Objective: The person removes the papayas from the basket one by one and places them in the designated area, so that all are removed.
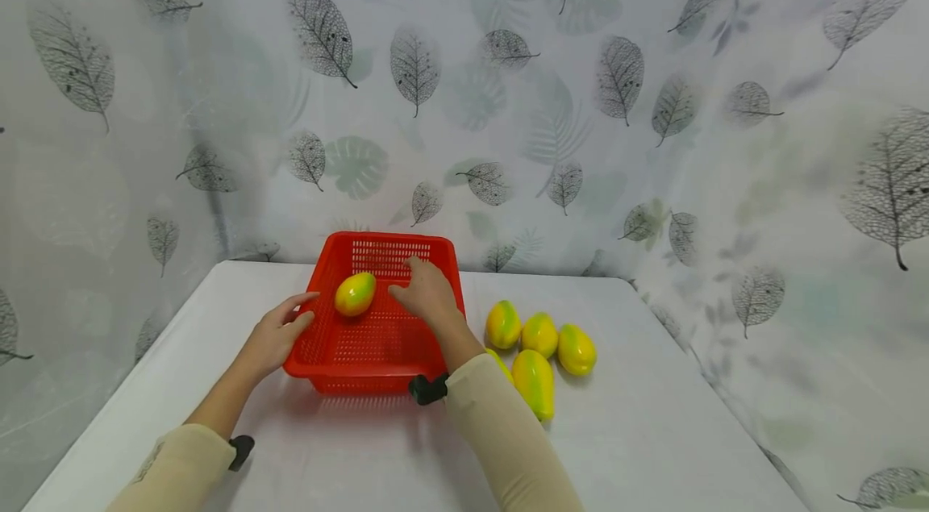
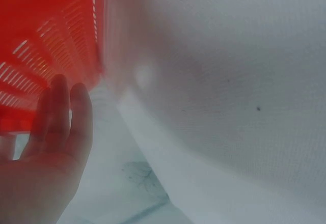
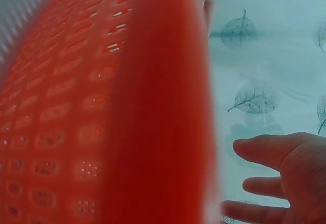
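A red plastic basket (image 1: 377, 347) with slotted walls stands on the white table. One yellow-green papaya (image 1: 356, 294) lies in its left part. My left hand (image 1: 272, 335) is at the basket's left rim, fingers loosely extended; the left wrist view has these fingers (image 2: 58, 112) beside the slotted wall, and whether they touch it I cannot tell. Above the basket's right part is my right hand (image 1: 427, 290), its thumb and fingers spread and nothing between them. In the right wrist view that hand (image 3: 300, 178) appears beyond the blurred red rim (image 3: 163, 107).
Right of the basket several more papayas (image 1: 539, 335) lie grouped on the table (image 1: 653, 415), one partly hidden by the right sleeve (image 1: 501, 431). A leaf-patterned curtain (image 1: 464, 93) hangs behind the table and along both sides.
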A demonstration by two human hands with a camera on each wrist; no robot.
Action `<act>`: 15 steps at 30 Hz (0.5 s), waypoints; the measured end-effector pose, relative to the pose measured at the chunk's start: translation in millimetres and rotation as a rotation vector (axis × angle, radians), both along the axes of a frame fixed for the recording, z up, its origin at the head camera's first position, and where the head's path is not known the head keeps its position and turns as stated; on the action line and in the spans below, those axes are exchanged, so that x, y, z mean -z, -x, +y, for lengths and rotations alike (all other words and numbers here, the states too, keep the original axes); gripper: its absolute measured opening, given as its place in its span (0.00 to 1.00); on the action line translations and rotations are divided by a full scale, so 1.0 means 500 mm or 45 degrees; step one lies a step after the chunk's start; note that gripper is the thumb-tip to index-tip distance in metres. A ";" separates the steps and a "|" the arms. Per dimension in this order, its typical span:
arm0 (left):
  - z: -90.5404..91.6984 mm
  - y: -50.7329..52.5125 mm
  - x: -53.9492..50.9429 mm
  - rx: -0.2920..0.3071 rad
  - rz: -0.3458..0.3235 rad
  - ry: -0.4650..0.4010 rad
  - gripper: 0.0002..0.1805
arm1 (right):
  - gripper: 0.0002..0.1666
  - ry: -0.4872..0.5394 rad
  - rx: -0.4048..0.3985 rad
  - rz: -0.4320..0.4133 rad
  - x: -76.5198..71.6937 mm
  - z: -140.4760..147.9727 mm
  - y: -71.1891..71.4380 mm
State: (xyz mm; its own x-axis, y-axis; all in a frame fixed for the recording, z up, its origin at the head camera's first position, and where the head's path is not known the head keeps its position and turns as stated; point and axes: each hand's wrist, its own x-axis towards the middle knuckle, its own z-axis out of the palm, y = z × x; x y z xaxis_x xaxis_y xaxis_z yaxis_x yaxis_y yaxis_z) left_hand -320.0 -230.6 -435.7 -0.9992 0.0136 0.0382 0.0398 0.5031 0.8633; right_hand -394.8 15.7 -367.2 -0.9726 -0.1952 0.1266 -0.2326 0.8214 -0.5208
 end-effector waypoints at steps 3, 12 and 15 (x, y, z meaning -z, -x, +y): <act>0.000 0.001 0.001 0.000 -0.001 -0.001 0.29 | 0.38 -0.030 -0.002 0.007 0.001 -0.004 0.005; 0.002 -0.001 -0.003 -0.005 -0.002 -0.016 0.29 | 0.36 -0.052 -0.021 0.018 -0.001 -0.020 0.014; 0.001 -0.002 -0.004 -0.006 -0.002 -0.020 0.29 | 0.36 -0.036 -0.009 0.008 -0.008 -0.027 0.016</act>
State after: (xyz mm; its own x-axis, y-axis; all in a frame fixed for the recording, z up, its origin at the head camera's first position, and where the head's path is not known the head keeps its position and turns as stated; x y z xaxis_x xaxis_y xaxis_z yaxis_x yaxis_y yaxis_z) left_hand -318.8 -230.0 -433.7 -0.9993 0.0083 0.0364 0.0358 0.4895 0.8713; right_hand -402.9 2.2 -363.4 -0.9704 -0.2055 0.1267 -0.2414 0.8342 -0.4959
